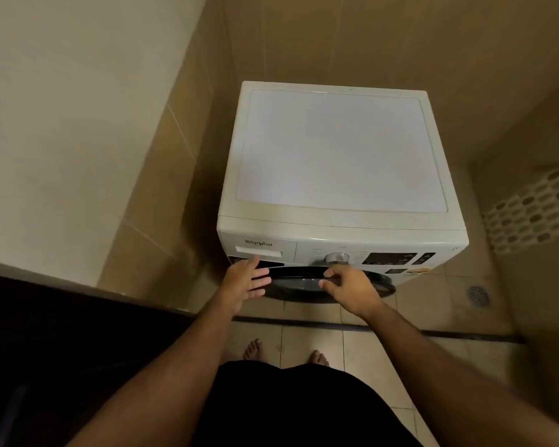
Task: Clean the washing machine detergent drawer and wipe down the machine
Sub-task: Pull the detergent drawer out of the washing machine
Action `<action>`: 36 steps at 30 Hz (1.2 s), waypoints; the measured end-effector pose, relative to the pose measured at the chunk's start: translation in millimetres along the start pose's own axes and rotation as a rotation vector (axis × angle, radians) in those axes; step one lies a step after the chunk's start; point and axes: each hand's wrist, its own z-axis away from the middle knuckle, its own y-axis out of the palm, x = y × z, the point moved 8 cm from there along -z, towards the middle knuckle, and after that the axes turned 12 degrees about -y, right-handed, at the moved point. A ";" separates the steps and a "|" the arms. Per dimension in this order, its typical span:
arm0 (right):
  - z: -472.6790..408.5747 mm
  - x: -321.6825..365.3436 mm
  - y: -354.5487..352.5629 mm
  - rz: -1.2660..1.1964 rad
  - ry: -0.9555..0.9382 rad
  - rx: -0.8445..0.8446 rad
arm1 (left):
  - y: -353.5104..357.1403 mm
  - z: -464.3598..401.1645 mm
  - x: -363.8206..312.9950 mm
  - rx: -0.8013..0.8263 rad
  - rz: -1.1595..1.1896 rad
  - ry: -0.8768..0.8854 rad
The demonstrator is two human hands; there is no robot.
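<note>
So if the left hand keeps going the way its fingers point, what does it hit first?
Most likely the detergent drawer front: the left hand points up at its lower edge, though depth is unclear.

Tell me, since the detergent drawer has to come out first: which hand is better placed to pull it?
Probably the left hand: its straight fingers reach the detergent drawer at the panel's left end. The right hand hangs loosely curled below the dial, farther away.

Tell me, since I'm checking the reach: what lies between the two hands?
In the head view, only the dark round door's top rim lies between the left hand and right hand; neither holds anything.
</note>
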 end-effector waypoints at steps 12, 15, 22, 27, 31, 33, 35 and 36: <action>-62.7 76.3 -2.9 0.359 -0.192 -0.093 | 9.2 -40.5 -24.3 0.145 0.585 -0.137; -84.4 81.9 -3.4 0.466 -0.182 -0.024 | 18.4 -46.8 -25.8 0.162 0.655 -0.160; -97.7 58.1 11.4 0.593 -0.067 0.300 | 24.4 -59.2 -29.4 0.131 0.790 -0.146; -100.0 56.5 10.9 0.592 -0.056 0.370 | 22.7 -61.5 -29.3 0.100 0.746 -0.121; -98.9 53.6 12.7 0.635 -0.062 0.383 | 19.6 -62.5 -27.3 0.033 0.663 -0.110; -99.4 52.4 12.9 0.651 -0.065 0.384 | 19.9 -61.4 -24.6 -0.004 0.654 -0.126; -99.8 50.9 12.9 0.653 -0.064 0.388 | 19.4 -59.9 -20.1 -0.035 0.669 -0.151; -100.1 50.2 12.9 0.649 -0.066 0.383 | 19.2 -59.5 -18.8 -0.039 0.675 -0.156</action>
